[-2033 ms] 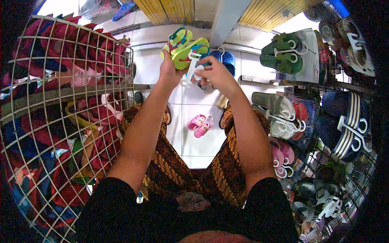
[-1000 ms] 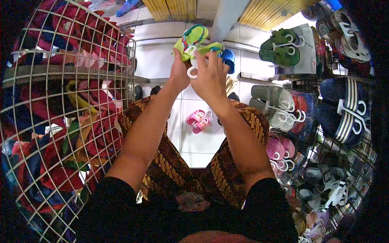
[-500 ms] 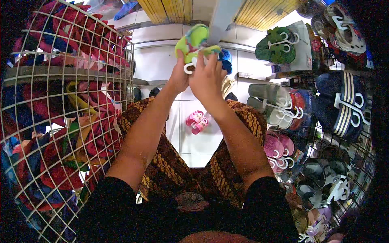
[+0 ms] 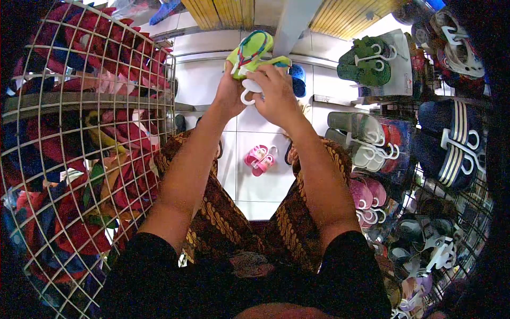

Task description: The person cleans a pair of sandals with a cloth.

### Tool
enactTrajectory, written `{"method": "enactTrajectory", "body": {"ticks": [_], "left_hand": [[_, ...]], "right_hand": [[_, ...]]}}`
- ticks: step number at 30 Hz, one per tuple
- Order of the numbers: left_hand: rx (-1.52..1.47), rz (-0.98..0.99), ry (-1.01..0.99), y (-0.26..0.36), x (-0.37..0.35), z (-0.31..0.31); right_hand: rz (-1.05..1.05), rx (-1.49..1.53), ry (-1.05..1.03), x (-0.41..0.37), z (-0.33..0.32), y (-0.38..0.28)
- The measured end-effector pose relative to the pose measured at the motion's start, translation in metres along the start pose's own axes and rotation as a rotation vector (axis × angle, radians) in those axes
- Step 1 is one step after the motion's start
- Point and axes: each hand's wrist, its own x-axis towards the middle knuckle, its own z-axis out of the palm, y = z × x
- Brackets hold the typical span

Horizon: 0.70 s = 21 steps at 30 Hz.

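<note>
A pair of lime-green flip-flops [image 4: 255, 48] with multicoloured straps is held up at the top centre. My left hand [image 4: 230, 91] grips their lower left edge. My right hand [image 4: 274, 91] is closed around the lower right part, where a white plastic hanger [image 4: 249, 93] hangs down with its hook between my two hands. Part of the second flip-flop shows above my right fingers. Below, on the tiled floor between my legs, lies a pair of pink children's sandals [image 4: 259, 160].
A wire grid [image 4: 79, 159] with red items behind it stands at the left. Hanging at the right are green sandals [image 4: 364, 61], navy slides with white stripes [image 4: 453, 143] and pink sandals [image 4: 366, 192]. Blue clogs [image 4: 298, 80] sit beyond my right hand.
The flip-flops have turned so that the straps of one face me more clearly. My right hand has shifted slightly, and the hanger hangs a little lower, with more of its white body showing.
</note>
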Motion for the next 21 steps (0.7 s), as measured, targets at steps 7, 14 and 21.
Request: {"method": "enactTrajectory", "body": {"ticks": [7, 14, 21], "left_hand": [[-0.281, 0.109, -0.091, 0.013, 0.007, -0.015], [-0.422, 0.065, -0.215, 0.013, 0.007, -0.011], [-0.203, -0.052, -0.095, 0.016, 0.008, -0.012]], "right_hand": [[0.001, -0.007, 0.317, 0.008, -0.015, 0.000], [0.994, 1.596, 0.044, 0.003, -0.003, 0.027], [0.931, 1.689, 0.264, 0.014, 0.009, 0.044]]}}
